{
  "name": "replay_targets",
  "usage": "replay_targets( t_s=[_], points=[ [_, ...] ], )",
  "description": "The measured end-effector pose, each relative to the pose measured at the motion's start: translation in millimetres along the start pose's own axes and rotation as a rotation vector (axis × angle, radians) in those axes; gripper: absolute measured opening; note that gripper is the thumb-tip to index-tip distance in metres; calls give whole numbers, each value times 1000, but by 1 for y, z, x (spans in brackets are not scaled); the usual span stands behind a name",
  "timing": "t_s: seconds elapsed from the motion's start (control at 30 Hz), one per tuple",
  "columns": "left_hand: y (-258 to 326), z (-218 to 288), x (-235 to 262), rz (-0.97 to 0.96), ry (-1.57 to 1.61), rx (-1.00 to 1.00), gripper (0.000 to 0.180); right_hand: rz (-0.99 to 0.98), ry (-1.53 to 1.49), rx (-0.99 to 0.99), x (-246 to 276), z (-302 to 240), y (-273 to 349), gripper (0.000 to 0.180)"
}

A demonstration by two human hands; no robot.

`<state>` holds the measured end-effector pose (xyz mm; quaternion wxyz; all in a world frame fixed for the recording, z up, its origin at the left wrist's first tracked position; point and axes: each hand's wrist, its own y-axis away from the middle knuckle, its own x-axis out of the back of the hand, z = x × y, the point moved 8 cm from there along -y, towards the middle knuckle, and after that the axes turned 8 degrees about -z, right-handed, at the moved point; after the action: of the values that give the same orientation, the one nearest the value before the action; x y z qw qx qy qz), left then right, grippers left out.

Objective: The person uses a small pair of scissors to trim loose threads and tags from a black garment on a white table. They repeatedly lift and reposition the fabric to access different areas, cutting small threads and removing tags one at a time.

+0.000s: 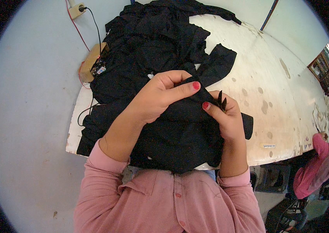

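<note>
A black garment (180, 132) lies in front of me at the table's near edge, with a folded part of it raised between my hands. My left hand (158, 93) is closed on that fold, thumb on top. Close beside it, my right hand (226, 118) pinches the same cloth between thumb and fingers. Two dark pointed blades, apparently of thread snips (221, 101), stick up from among the right hand's fingers; their handles are hidden. Both thumbnails are red.
More black garments (149, 42) are heaped on the far left of the pale, stained table (265, 93). Against the left wall, a brown box (94, 62) with wires sits beside them. At the right, someone in a pink sleeve (312, 171) is near the table edge, by dark crates (275, 178).
</note>
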<state>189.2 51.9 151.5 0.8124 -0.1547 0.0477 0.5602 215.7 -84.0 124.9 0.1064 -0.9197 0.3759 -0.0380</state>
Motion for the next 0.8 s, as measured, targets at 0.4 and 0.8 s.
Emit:
replay_targets(
  t_s=[0.4,0.8],
  points=[
    [9,10,-12,45,-335,-50,19,83,407,239,-4,-36,11,37],
    [17,-16,-16,-103,-8,132,23,-33,425,406,-19,-44,10,35]
  ],
)
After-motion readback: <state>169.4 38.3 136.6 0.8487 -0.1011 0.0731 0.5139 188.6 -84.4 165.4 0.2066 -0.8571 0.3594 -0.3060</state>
